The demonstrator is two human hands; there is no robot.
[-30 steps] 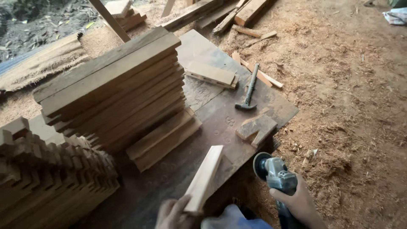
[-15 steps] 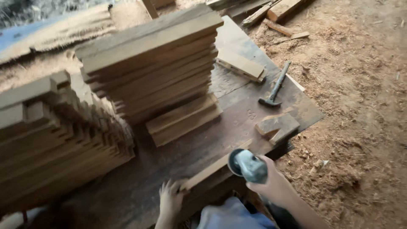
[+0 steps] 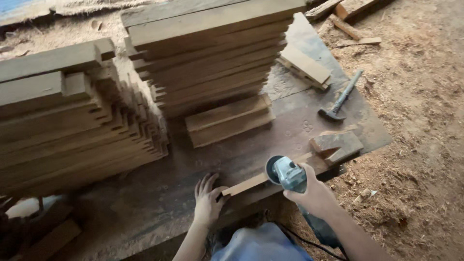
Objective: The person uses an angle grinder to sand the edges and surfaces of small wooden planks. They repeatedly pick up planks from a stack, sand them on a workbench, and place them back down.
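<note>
Two tall stacks of planks stand on the dark work board (image 3: 309,121), one stack (image 3: 72,116) at its left edge and one stack (image 3: 208,53) near its far edge, with one hammer (image 3: 340,99) and one notched block (image 3: 336,145) toward the right edge. A single pale, narrow wooden strip (image 3: 251,182) lies along the near edge, its far end butting the block. The left hand (image 3: 209,198) presses flat and unclenched against the strip's near end, while the right hand (image 3: 311,191) is wrapped around one grey angle grinder (image 3: 285,172) set on the strip.
</note>
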